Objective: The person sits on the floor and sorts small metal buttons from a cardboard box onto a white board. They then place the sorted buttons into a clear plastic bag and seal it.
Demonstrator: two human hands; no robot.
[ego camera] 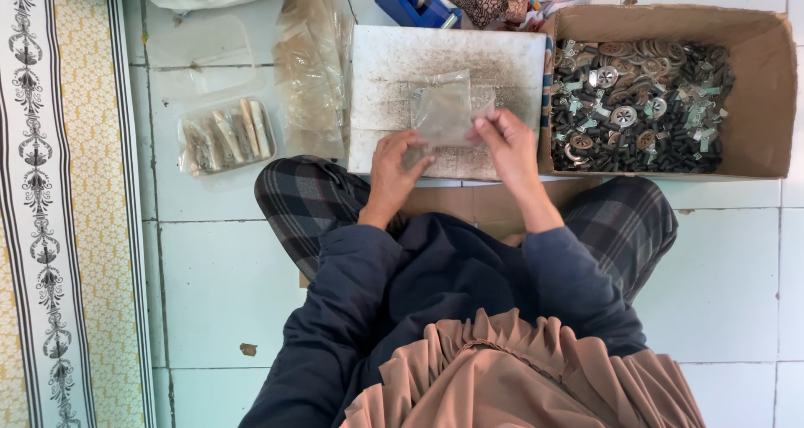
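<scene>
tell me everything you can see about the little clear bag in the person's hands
The small clear plastic bag is thin, glossy and slightly crinkled, roughly rectangular and apparently empty. It is held flat over the speckled white board. The left hand pinches its lower left edge and the right hand its right edge, fingers at what may be the opening.

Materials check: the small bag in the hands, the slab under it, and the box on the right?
Small clear bag, pinched by left hand and right hand: thin plastic film, glossy; the slab shows through. White square slab: looks like foam or painted board, matte, speckled with dark grime; unclear which. Brown open box: corrugated cardboard, matte, with folded flaps.
</scene>
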